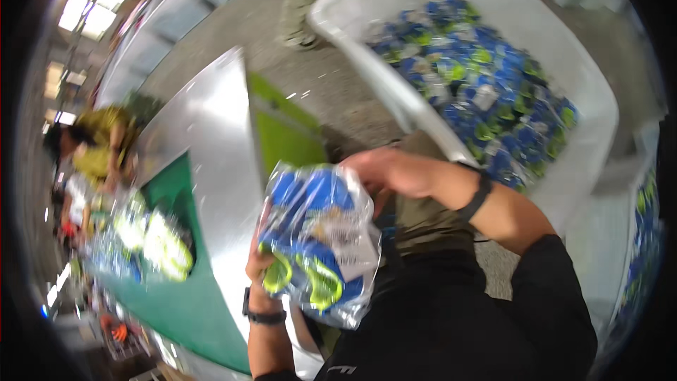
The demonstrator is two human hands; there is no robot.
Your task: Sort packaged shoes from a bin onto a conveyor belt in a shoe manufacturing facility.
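Note:
A clear plastic bag [321, 215] with blue and lime-green items inside, which look like sandals or shoes, is held up in front of my body. A white label shows through the plastic on its right part. My left hand [259, 262] grips the bag's left side, its fingers partly behind the plastic. At the upper right corner of the bag is my right hand [391, 171], slightly blurred, with bent fingers closed on the plastic edge. A dark band is on each wrist.
A large white bin [352, 39] at the right holds many similar bags [486, 92]. At left, a metal table [222, 116] borders a green belt [201, 310] carrying more bags [166, 243]. A lime-green panel [285, 127] stands beside it. Co-workers [106, 141] are beyond; another person's leg [300, 3] shows at the top.

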